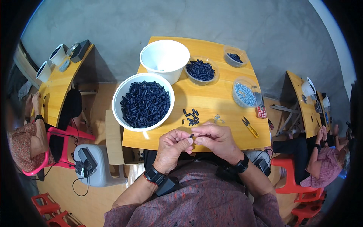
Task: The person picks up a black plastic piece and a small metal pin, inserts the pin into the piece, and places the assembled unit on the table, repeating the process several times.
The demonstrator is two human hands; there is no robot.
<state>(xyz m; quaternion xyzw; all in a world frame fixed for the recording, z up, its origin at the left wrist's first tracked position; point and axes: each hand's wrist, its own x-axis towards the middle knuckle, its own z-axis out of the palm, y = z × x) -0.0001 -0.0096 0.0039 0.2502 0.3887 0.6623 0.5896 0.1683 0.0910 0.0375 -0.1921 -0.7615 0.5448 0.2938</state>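
Over the table's near edge, my left hand point(171, 149) pinches a small black plastic cylinder point(191, 136) between thumb and fingers. My right hand point(219, 142) is closed right beside it, thumb and fingertips together at the piece. What the right fingers hold, if anything, is too small to make out. Just beyond the hands lies a loose group of small black plastic cylinders point(193, 116). To their right is a little scatter of small silvery parts point(218, 118). Yellow-handled thread snips point(250, 128) lie to the right of my right hand.
A white bucket point(117, 99) heaped with black cylinders stands left on the table point(227, 100), another white bucket point(166, 56) behind it. Clear tubs hold black parts point(200, 70) and silvery screws point(245, 94). A red keypad device point(261, 112) lies right. People sit at side tables.
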